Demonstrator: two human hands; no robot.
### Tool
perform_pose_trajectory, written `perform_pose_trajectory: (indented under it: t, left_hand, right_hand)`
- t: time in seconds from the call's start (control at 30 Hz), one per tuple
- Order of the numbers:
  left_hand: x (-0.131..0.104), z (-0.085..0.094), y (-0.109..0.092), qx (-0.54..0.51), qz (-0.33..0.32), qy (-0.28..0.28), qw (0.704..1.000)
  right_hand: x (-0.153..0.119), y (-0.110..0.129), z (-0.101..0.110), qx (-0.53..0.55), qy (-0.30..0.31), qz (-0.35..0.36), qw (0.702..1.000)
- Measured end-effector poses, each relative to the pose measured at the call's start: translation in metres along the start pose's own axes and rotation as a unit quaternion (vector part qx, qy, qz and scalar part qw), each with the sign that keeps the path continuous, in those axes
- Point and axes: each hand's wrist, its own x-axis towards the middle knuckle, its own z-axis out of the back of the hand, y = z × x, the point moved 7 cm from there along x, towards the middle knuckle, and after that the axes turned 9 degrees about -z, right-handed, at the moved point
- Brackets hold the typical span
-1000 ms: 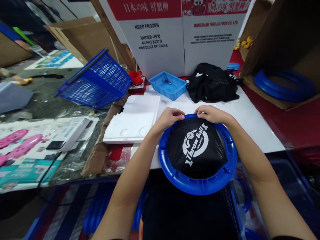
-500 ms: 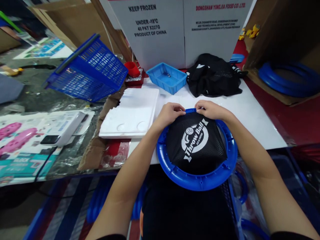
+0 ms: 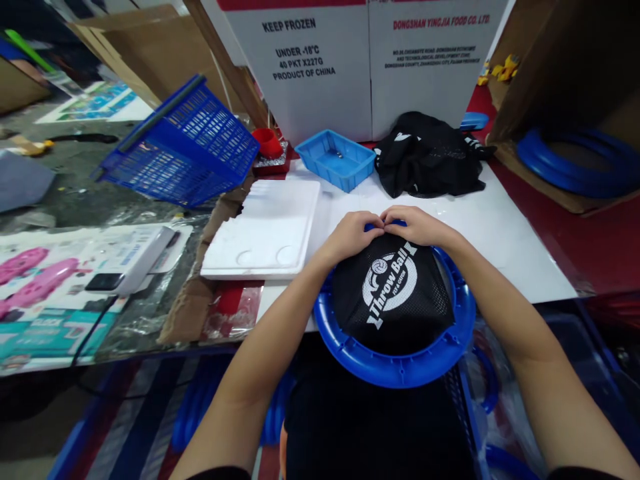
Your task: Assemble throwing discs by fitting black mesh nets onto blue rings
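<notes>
A blue plastic ring (image 3: 400, 370) leans between my body and the front edge of the table. Across it lies a black mesh net (image 3: 425, 312) printed "Throw Ball" in white; a gap shows between net and ring on the right. At the far rim, my left hand (image 3: 356, 233) pinches the net's edge against the ring. Right beside it, my right hand (image 3: 419, 225) pinches the same edge, the fingertips of both hands nearly touching. What lies under the fingertips is hidden.
Behind the ring stand a light blue tray (image 3: 345, 167) with small metal bits and a heap of black mesh (image 3: 430, 163). A white foam slab (image 3: 270, 230) and a tilted blue basket (image 3: 185, 147) are on the left. Blue rings (image 3: 575, 163) rest in a carton at right.
My hands have moved closer together along the far rim, my left hand shifting right and my right hand slightly left. The ring has stayed nearly in place.
</notes>
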Motion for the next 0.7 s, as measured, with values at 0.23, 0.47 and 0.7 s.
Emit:
perform_pose_trajectory:
  t: [0.23,0.47,0.7]
  left_hand:
    - [-0.003,0.005,0.010,-0.090,0.041,-0.033,0.995]
    - [-0.004,0.001,0.022,-0.125,0.090,-0.063,0.986]
    - [0.000,0.002,0.020,-0.095,0.088,-0.037,0.991]
  right_hand:
    - [-0.001,0.001,-0.003,0.004,-0.014,-0.012,1.000]
    - [0.003,0.001,-0.012,-0.065,-0.045,-0.026,0.997]
    - [0.009,-0.004,-0.010,-0.056,-0.050,-0.071,0.995]
